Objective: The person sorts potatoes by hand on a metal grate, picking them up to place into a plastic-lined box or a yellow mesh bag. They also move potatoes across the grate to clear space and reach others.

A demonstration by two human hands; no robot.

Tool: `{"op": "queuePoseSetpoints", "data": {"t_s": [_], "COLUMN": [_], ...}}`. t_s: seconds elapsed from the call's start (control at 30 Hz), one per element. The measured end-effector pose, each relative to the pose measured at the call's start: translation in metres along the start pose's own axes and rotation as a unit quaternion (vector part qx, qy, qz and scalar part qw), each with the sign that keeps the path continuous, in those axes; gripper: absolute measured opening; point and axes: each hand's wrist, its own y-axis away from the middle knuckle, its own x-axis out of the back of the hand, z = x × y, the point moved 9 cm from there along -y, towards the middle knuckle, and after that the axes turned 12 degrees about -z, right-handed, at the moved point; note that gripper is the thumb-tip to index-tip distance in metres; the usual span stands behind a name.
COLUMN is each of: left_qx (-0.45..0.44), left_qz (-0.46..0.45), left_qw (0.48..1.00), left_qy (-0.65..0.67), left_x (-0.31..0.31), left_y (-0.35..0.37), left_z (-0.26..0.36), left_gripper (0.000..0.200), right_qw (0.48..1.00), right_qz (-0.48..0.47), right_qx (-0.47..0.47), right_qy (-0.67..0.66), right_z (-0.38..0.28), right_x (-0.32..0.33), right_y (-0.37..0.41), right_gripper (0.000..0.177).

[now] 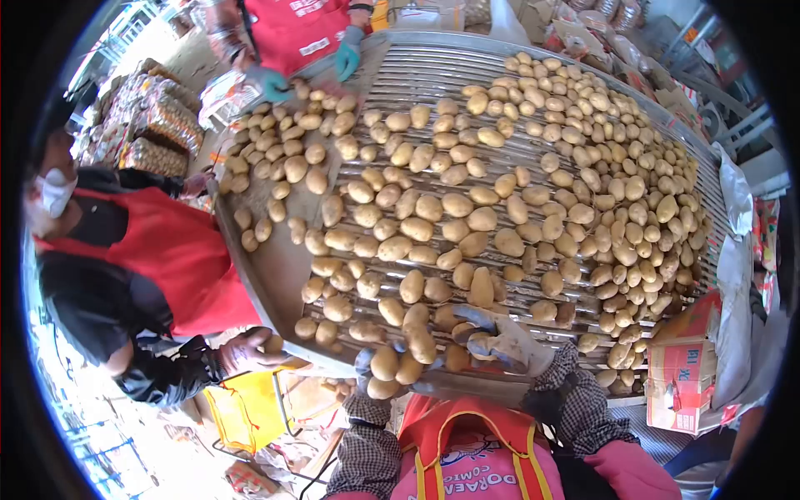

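Observation:
At the near edge of the slatted metal table [433, 383], my left hand [364, 359], in a dark-tipped glove, is closed around several potatoes [384, 364]; most of its fingers are hidden behind them. To the right, my right hand [510, 343], in a grey glove with dark fingertips, reaches left over the slats. Its thumb and fingers are curled about a potato [463, 332], which is partly covered. Other potatoes lie against and just beyond both hands, among them a long one [482, 287].
A dense heap of potatoes [637, 187] covers the table's right side. At left, a co-worker in a red apron [179, 258] has a gloved hand [250, 350] by the rim. Another person's teal gloves [348, 54] are at the far edge. A cardboard box [682, 367] stands near right.

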Motion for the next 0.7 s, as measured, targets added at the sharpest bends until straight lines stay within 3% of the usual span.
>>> {"op": "queuePoseSetpoints", "data": {"t_s": [0.03,0.1,0.13,0.17,0.2,0.23,0.27,0.3,0.33,0.37,0.43,0.47,0.5,0.57,0.6,0.63,0.67,0.7], "left_qx": [-0.047,-0.136,-0.063,-0.117,0.048,-0.146,-0.283,-0.457,-0.442,-0.399,-0.47,-0.535,-0.549,-0.42,-0.343,-0.542,-0.364,-0.388], "left_qz": [-0.089,-0.257,-0.05,-0.11,-0.327,-0.329,-0.418,-0.379,-0.356,-0.33,-0.329,-0.314,-0.308,-0.22,-0.176,-0.184,0.108,0.136], "left_qw": [0.993,0.94,0.991,0.979,0.935,0.92,0.839,0.785,0.792,0.818,0.778,0.746,0.733,0.865,0.916,0.806,0.924,0.899], "left_qy": [-0.057,-0.178,-0.106,-0.126,-0.132,-0.152,-0.205,-0.174,-0.224,-0.252,-0.256,-0.244,-0.257,-0.164,-0.109,-0.151,-0.038,-0.154], "left_x": [-0.031,-0.086,-0.046,-0.046,-0.037,-0.029,-0.086,-0.155,-0.15,-0.144,-0.154,-0.133,-0.122,-0.082,-0.067,-0.101,-0.1,-0.116], "left_y": [-0.021,-0.022,0.022,0.028,0.02,0.045,0.036,0.05,0.069,0.085,0.123,0.152,0.195,0.257,0.263,0.281,0.312,0.344], "left_z": [0.005,0.016,-0.002,0.0,0.002,-0.005,0.019,0.048,0.047,0.039,0.041,0.026,0.016,-0.002,-0.012,0.016,0.011,0.023], "left_gripper": [0.026,0.024,0.026,0.023,0.028,0.036,0.036,0.039,0.041,0.043,0.046,0.049,0.049,0.053,0.055,0.056,0.053,0.052], "right_qw": [1.0,0.988,0.981,0.976,0.965,0.956,0.959,0.957,0.946,0.953,0.938,0.917,0.907,0.815,0.904,0.918,0.919,0.868], "right_qz": [-0.015,-0.148,-0.191,-0.209,-0.235,-0.26,-0.253,-0.244,-0.213,-0.184,-0.243,-0.284,-0.313,-0.397,-0.338,-0.322,-0.322,-0.431], "right_qx": [-0.004,0.031,0.01,-0.032,-0.074,-0.063,-0.099,-0.136,-0.194,-0.197,-0.204,-0.128,-0.104,-0.004,-0.202,-0.229,-0.226,-0.092], "right_qy": [0.008,0.019,0.016,0.054,0.094,0.119,0.084,0.082,0.151,0.136,0.138,0.247,0.26,0.423,0.166,0.026,0.036,0.228], "right_z": [0.001,-0.004,-0.004,-0.005,-0.006,-0.007,0.008,0.01,0.019,0.019,0.047,0.047,0.068,0.072,0.121,0.149,0.171,0.174], "right_x": [-0.011,-0.052,-0.065,-0.074,-0.084,-0.095,-0.091,-0.103,-0.109,-0.135,-0.149,-0.176,-0.182,-0.242,-0.231,-0.246,-0.254,-0.278], "right_y": [-0.008,-0.026,-0.026,-0.025,-0.026,-0.027,-0.025,-0.023,-0.027,-0.028,-0.041,-0.054,-0.061,-0.067,-0.082,-0.097,-0.118,-0.137], "right_gripper": [0.06,0.063,0.067,0.069,0.071,0.074,0.076,0.075,0.075,0.071,0.063,0.056,0.052,0.051,0.048,0.051,0.051,0.056]}}
